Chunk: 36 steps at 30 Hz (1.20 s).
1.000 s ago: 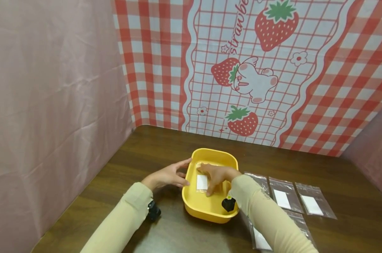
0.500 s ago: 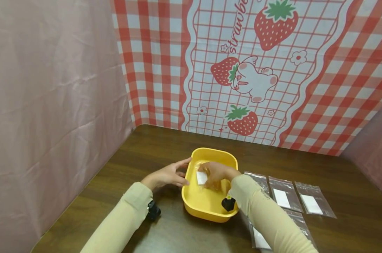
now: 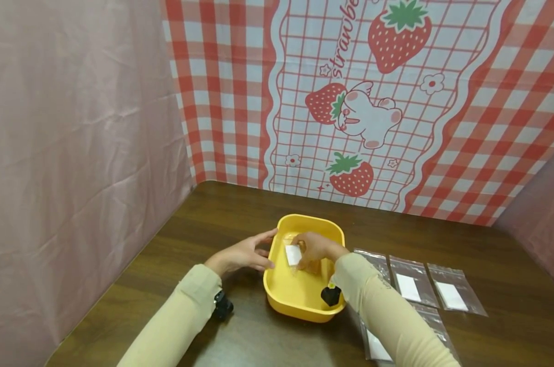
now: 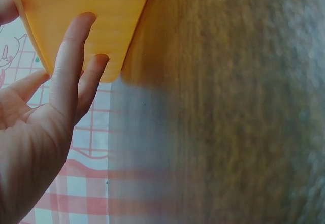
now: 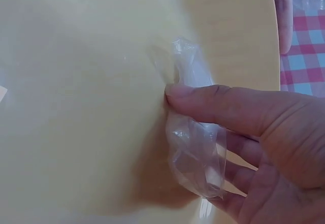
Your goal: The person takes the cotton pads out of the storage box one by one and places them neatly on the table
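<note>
A yellow plastic bin (image 3: 300, 300) stands on the wooden table in the head view. Inside it, my right hand (image 3: 320, 248) pinches a clear zip bag with a white label (image 3: 293, 255). The right wrist view shows the thumb lying across the crumpled clear plastic (image 5: 190, 142), the other fingers behind it. My left hand (image 3: 240, 255) is at the bin's left side with its fingers spread. In the left wrist view its fingertips lie against the yellow outer wall (image 4: 109, 26), and another digit is at the rim.
Several more clear zip bags with white labels (image 3: 450, 296) lie flat on the table (image 3: 240, 341) to the right, partly under the right forearm. A checked strawberry-print cloth (image 3: 231, 102) hangs behind the table, and a pink curtain (image 3: 84, 153) hangs at the left.
My right fingers have drawn together and gathered up the zip bag, which lay flatter on the bin's floor before. Its white label has tilted. The left hand has stayed in place.
</note>
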Each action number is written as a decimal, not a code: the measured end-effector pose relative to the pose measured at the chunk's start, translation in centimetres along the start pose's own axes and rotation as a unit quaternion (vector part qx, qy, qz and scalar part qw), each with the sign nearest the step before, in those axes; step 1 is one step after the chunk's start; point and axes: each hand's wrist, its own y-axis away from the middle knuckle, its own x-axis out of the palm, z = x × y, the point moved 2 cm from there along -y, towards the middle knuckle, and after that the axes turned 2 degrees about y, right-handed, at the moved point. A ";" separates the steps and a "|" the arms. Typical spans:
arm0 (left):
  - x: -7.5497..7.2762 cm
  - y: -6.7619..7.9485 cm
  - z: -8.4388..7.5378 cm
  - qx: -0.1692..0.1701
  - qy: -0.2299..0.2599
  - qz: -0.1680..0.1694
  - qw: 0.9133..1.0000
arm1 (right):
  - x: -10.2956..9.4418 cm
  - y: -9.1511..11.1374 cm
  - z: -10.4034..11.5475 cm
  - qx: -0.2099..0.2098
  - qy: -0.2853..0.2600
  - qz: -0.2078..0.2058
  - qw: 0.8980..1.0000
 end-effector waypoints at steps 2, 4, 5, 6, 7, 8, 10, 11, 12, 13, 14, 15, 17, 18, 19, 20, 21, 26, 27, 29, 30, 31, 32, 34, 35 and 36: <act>0.0 0.0 0.0 -0.002 -0.002 -0.003 1.000 | -0.1 0.1 0.0 -0.002 0.003 -0.011 1.000; 0.1 0.0 0.0 -0.004 -0.004 -0.004 1.000 | -0.1 0.2 -0.1 -0.005 0.001 -0.020 1.000; 0.1 0.0 -0.1 -0.005 -0.004 -0.005 1.000 | -0.2 0.2 -0.1 -0.007 0.000 -0.025 1.000; 0.1 0.0 -0.1 -0.004 -0.004 -0.005 1.000 | -0.2 0.2 -0.1 -0.009 -0.001 -0.029 1.000; 0.1 0.0 -0.1 -0.003 -0.004 -0.005 1.000 | -0.2 0.2 -0.2 -0.008 -0.005 -0.033 0.999; 0.2 0.0 -0.1 -0.003 -0.005 -0.006 1.000 | -0.3 0.2 -0.3 -0.013 -0.002 -0.038 0.999; 0.2 -0.1 -0.1 -0.003 -0.004 -0.006 1.000 | -0.4 0.2 -0.3 -0.016 -0.004 -0.047 0.999; 0.2 -0.1 -0.1 -0.001 -0.004 -0.005 1.000 | -0.5 0.3 -0.4 -0.020 -0.004 -0.051 0.998; 0.2 -0.1 -0.1 -0.001 -0.004 -0.005 1.000 | -0.6 0.3 -0.4 -0.024 -0.007 -0.056 0.998; 0.2 -0.1 0.0 0.001 -0.004 -0.005 1.000 | -0.7 0.4 -0.4 -0.030 -0.010 -0.061 0.998; 0.2 -0.1 -0.1 0.000 -0.004 -0.005 1.000 | -0.9 0.5 -0.3 -0.037 -0.012 -0.067 0.997; 0.2 -0.2 0.0 0.002 -0.004 -0.004 1.000 | -1.1 0.6 -0.3 -0.040 -0.021 -0.071 0.996; 0.2 -0.1 0.0 0.003 -0.002 -0.003 1.000 | -1.5 0.8 -0.1 -0.051 -0.028 -0.079 0.995; 0.2 -0.1 0.0 0.002 -0.001 -0.002 1.000 | -1.7 0.8 0.0 -0.055 -0.031 -0.083 0.995; 0.2 -0.1 0.0 0.005 0.000 -0.001 1.000 | -1.9 0.9 0.1 -0.058 -0.035 -0.086 0.994; 0.2 -0.1 0.0 0.003 0.001 -0.001 1.000 | -2.1 1.0 0.2 -0.061 -0.037 -0.089 0.993; 0.2 -0.1 0.1 0.005 0.002 0.000 1.000 | -2.3 1.1 0.3 -0.059 -0.042 -0.091 0.993; 0.2 0.0 0.0 0.004 0.001 0.000 1.000 | -3.1 1.8 0.8 -0.046 -0.054 -0.110 0.991; 0.2 0.0 0.0 0.005 0.000 0.000 1.000 | -3.3 2.0 0.9 -0.042 -0.057 -0.115 0.991; 0.2 0.0 0.0 0.005 0.000 0.000 1.000 | -3.5 2.4 1.0 -0.038 -0.057 -0.124 0.990; 0.2 0.0 0.0 0.005 0.001 0.000 1.000 | -3.6 2.6 1.1 -0.039 -0.057 -0.129 0.989; 0.3 0.0 0.0 0.006 0.001 0.000 1.000 | -3.6 2.8 1.1 -0.041 -0.058 -0.133 0.989; 0.3 0.0 0.0 0.007 0.002 0.001 1.000 | -3.7 3.1 1.2 -0.045 -0.056 -0.138 0.988; 0.3 0.0 0.1 0.009 0.004 0.002 1.000 | -3.8 3.6 1.3 -0.050 -0.052 -0.149 0.986; 0.3 0.0 0.1 0.010 0.005 0.003 1.000 | -3.9 3.8 1.3 -0.051 -0.051 -0.155 0.985; 0.2 0.0 0.1 0.011 0.005 0.002 1.000 | -3.9 4.1 1.3 -0.054 -0.050 -0.160 0.984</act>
